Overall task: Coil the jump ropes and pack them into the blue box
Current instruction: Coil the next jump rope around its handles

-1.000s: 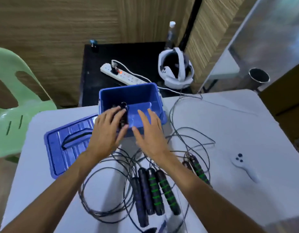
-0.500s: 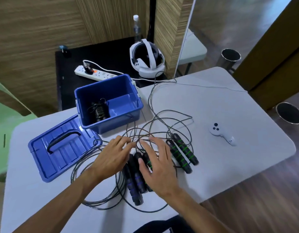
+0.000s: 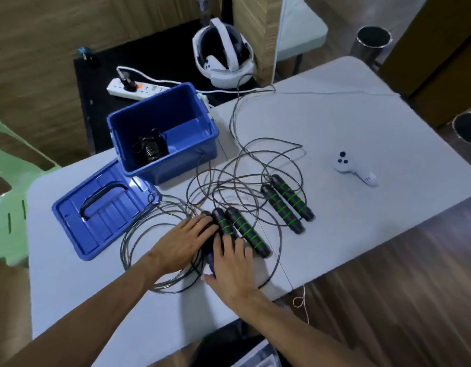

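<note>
The blue box [image 3: 197, 149] stands open at the table's back left, with one coiled jump rope [image 3: 150, 148] lying inside. Loose thin black cords [image 3: 245, 170] sprawl across the table between the box and me. Two black handles with green stripes [image 3: 241, 229] lie side by side by my fingers, and another such pair [image 3: 287, 202] lies to the right. My left hand [image 3: 181, 242] rests flat on a dark handle with purple trim [image 3: 210, 256]. My right hand [image 3: 234, 268] lies over the same handles, fingers straight, thumb beside the purple end.
The box's blue lid [image 3: 96, 207] lies upside down left of the box. A white controller [image 3: 353, 170] sits at the table's right. Behind the table, a black stand holds a power strip [image 3: 136, 87] and a white headset [image 3: 223, 54]. A green chair [image 3: 6, 197] stands at left.
Both hands left the box, where the coiled rope now lies, and came back onto the handles near the front edge. The view swung right and down.
</note>
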Available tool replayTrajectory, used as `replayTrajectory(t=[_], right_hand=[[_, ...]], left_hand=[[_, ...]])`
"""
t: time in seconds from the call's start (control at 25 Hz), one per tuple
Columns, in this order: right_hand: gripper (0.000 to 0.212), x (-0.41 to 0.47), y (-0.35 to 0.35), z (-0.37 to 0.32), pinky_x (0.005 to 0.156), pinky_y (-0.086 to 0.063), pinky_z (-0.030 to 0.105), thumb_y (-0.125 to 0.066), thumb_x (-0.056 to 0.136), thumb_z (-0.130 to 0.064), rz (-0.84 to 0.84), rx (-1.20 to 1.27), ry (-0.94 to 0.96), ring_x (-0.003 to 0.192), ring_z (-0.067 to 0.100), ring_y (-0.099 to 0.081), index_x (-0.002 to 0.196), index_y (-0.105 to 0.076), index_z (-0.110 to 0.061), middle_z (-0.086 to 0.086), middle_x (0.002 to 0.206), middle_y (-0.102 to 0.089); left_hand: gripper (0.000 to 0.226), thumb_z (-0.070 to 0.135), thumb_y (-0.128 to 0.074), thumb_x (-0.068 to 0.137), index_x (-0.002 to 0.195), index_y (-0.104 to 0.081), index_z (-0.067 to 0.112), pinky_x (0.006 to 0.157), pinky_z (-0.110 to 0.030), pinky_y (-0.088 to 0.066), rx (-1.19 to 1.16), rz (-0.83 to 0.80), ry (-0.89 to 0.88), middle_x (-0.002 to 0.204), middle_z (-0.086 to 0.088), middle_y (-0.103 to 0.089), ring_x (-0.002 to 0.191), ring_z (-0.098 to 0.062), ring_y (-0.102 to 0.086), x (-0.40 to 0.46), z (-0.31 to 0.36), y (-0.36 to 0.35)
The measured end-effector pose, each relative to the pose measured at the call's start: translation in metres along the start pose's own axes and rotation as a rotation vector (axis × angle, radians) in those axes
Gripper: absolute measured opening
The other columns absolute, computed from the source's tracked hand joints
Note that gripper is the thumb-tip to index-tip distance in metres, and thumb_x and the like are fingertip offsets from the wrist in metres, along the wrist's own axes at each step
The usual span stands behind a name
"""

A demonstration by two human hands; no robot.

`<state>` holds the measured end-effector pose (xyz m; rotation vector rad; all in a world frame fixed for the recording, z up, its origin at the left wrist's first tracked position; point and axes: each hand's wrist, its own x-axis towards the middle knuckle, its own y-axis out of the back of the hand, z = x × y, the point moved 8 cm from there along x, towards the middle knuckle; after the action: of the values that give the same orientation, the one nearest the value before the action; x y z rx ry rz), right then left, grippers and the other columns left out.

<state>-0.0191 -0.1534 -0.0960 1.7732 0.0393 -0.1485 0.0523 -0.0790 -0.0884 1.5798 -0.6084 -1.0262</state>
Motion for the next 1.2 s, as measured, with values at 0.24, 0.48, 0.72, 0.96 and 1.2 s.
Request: replayTrajectory(t=[0.24,0.48,0.72,0.96,1.2], right_hand=[[0.076,0.003,-0.009,-0.014,0.076,-0.044,0.040,-0.081,0.067,-0.040,0.017,-0.130,-0.219,0.087,0.024,-0.051,0.129,-0.051,-0.009,0.006,0.106,-0.053],[0.054,0.008,-0.009,-0.028,0.088,-0.042,0.042,-0.075,0.075,-0.039,-0.058,-0.126,-0.342,0.096,0.027,-0.050,0.113,-0.047,-0.014,0.007,0.110,-0.050],[0.056,0.014,0.049,-0.033,0.087,-0.039,0.043,-0.070,0.080,-0.021,0.061,-0.154,-0.308,0.107,0.031,-0.050,0.126,-0.039,-0.017,0.009,0.119,-0.050],[0.074,0.041,0.121,-0.041,0.077,-0.045,0.046,-0.079,0.068,-0.033,0.195,-0.329,-0.163,0.096,0.034,-0.056,0.133,-0.046,-0.019,0.012,0.109,-0.058],[0.059,0.083,0.199,-0.061,0.082,-0.040,0.044,-0.066,0.083,-0.034,0.208,-0.334,0.090,0.099,0.035,-0.054,0.132,-0.036,-0.020,0.012,0.117,-0.052]], left_hand=[[0.060,0.026,-0.069,0.069,0.124,-0.051,0.009,0.092,-0.044,-0.046,0.111,0.035,-0.121,0.130,-0.014,-0.052,0.116,-0.033,-0.050,0.024,-0.003,-0.006],[0.045,0.027,-0.077,0.063,0.101,-0.056,0.014,0.069,-0.037,-0.041,0.242,0.055,-0.205,0.099,-0.009,-0.058,0.083,-0.029,-0.051,0.016,-0.002,-0.008],[0.054,0.040,-0.070,0.073,0.117,-0.050,0.017,0.079,-0.039,-0.034,0.051,0.171,-0.145,0.101,-0.005,-0.055,0.089,-0.027,-0.051,-0.006,-0.031,0.043],[0.074,0.007,-0.063,0.073,0.136,-0.027,0.020,0.095,-0.042,-0.042,-0.412,0.064,0.019,0.123,-0.006,-0.034,0.114,-0.025,-0.035,-0.019,-0.068,0.105],[0.040,0.016,-0.066,0.077,0.109,-0.041,0.017,0.084,-0.044,-0.046,-0.354,0.245,0.184,0.105,-0.008,-0.041,0.092,-0.026,-0.044,-0.027,-0.111,0.171]])
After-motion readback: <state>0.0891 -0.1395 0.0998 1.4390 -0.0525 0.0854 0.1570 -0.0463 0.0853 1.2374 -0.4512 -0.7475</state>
